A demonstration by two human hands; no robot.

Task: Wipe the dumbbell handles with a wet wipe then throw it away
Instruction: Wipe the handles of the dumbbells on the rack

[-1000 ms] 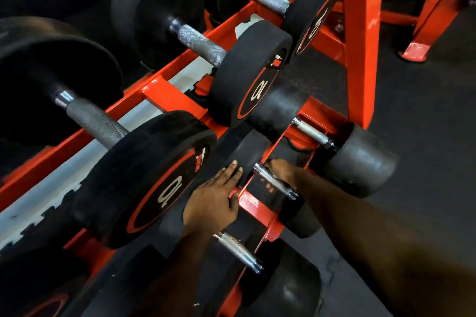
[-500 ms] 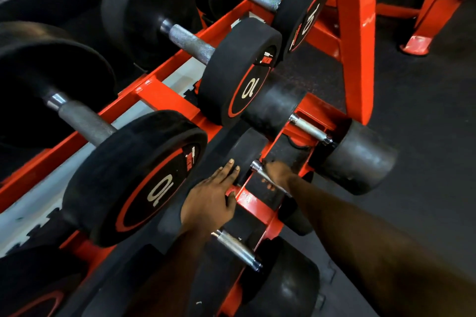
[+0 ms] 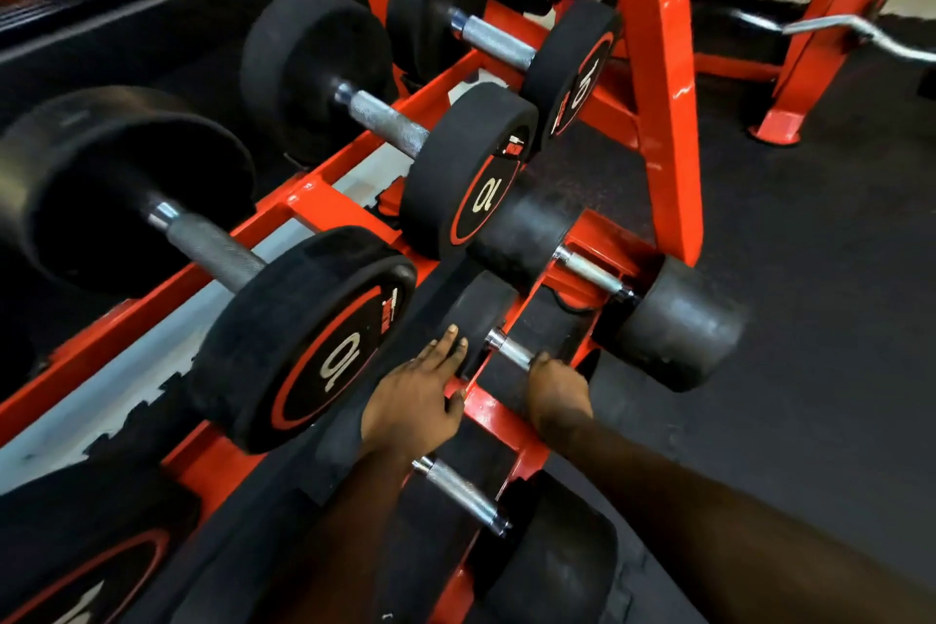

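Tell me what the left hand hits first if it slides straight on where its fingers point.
The left hand would meet the small dumbbell's black head at once; its fingertips seem to touch it, though depth is unclear.

— What kind of place is this?

— It is a gym, the corner for free weights. A red steel rack [image 3: 658,117] carries black rubber dumbbells [image 3: 324,340] on two levels, and some have the number 10 on the end.

— Does anything else show it?

— Yes. The floor [image 3: 810,269] is dark rubber matting, and a bent chrome bar [image 3: 861,30] shows beside another red frame at the back.
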